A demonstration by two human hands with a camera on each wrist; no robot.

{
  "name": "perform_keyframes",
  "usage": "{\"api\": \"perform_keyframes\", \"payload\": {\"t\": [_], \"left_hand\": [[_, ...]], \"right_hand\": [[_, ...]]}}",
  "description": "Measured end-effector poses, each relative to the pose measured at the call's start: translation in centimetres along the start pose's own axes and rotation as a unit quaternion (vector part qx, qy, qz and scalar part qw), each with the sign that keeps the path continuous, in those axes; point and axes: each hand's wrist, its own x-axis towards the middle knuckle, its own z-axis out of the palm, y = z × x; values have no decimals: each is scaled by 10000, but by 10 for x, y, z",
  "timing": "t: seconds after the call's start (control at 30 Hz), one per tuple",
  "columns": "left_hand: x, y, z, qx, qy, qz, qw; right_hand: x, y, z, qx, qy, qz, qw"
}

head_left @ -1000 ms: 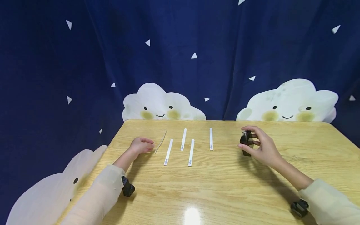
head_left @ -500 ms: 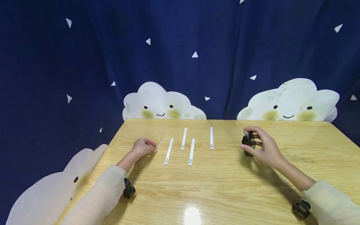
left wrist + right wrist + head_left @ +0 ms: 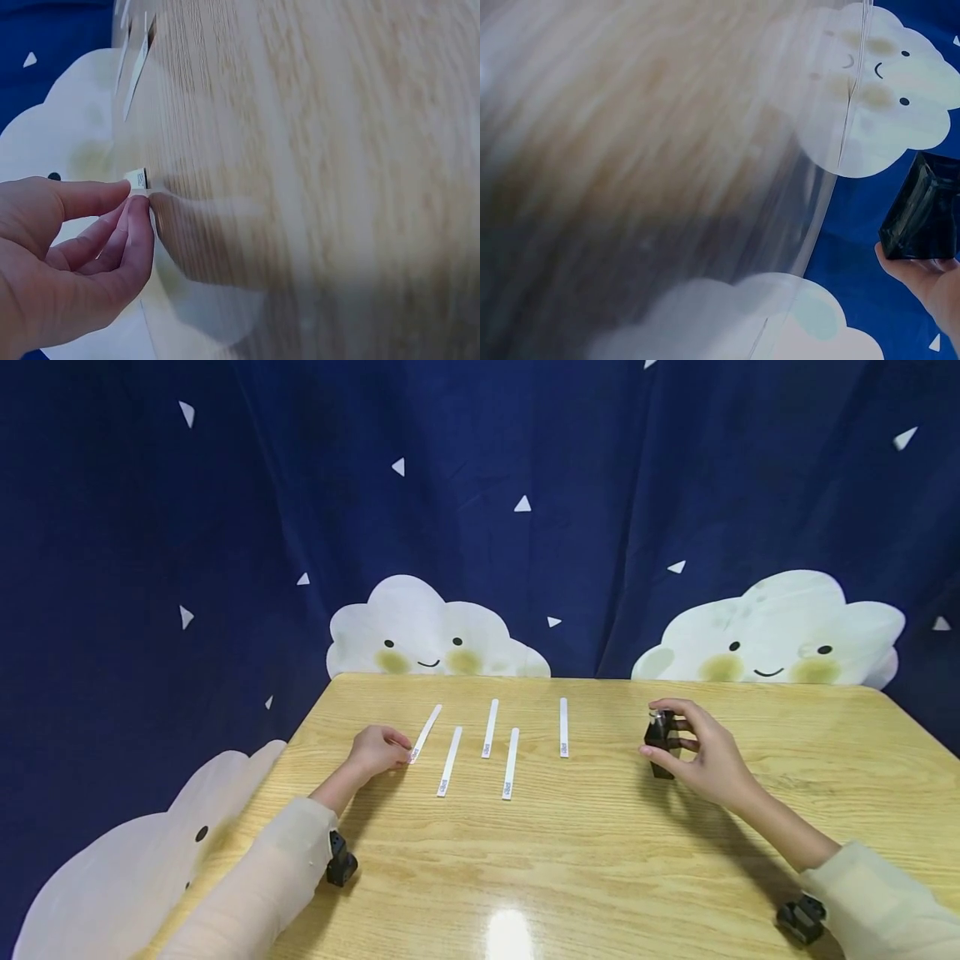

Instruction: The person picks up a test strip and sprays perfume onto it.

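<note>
At the far left of the table my left hand [image 3: 377, 750] pinches the near, printed end of a slim white paper test strip [image 3: 426, 733]. In the left wrist view, thumb and fingertip of this left hand [image 3: 82, 255] meet on the strip's end [image 3: 137, 178]. On the right, my right hand [image 3: 708, 762] grips a dark, angular glass bottle [image 3: 662, 745] with a shiny neck, thumb on one side and fingers on the other. The right wrist view shows the bottle [image 3: 926, 210] at its edge, above the thumb of the right hand [image 3: 922, 285].
Several more white strips lie apart in the middle of the wooden table [image 3: 585, 860], one [image 3: 449, 762] right beside the held one and another [image 3: 564, 727] farthest right. A blue curtain [image 3: 585, 527] with cloud shapes stands behind the table's back edge.
My left hand has reached the leftmost strip and taken its near end. That strip, seen thin and curved before, now shows its flat white face. The right hand has barely moved.
</note>
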Motion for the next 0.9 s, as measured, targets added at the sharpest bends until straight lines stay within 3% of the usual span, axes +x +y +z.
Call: {"api": "perform_keyframes", "payload": {"t": [0.1, 0.3, 0.53, 0.7, 0.9], "left_hand": [[-2, 3, 0, 121, 71, 140, 9998], [-8, 13, 5, 647, 199, 863, 9940], [-14, 18, 14, 474, -249, 1262, 9906], [-20, 18, 23, 452, -582, 1177, 9903], [-30, 24, 31, 830, -572, 1176, 9879]], "right_hand": [[1, -2, -1, 5, -15, 2, 10000], [3, -5, -4, 57, -27, 28, 10000], [5, -5, -5, 94, -7, -3, 10000], [1, -5, -4, 122, -21, -13, 9999], [-3, -8, -5, 84, -55, 98, 9999]]}}
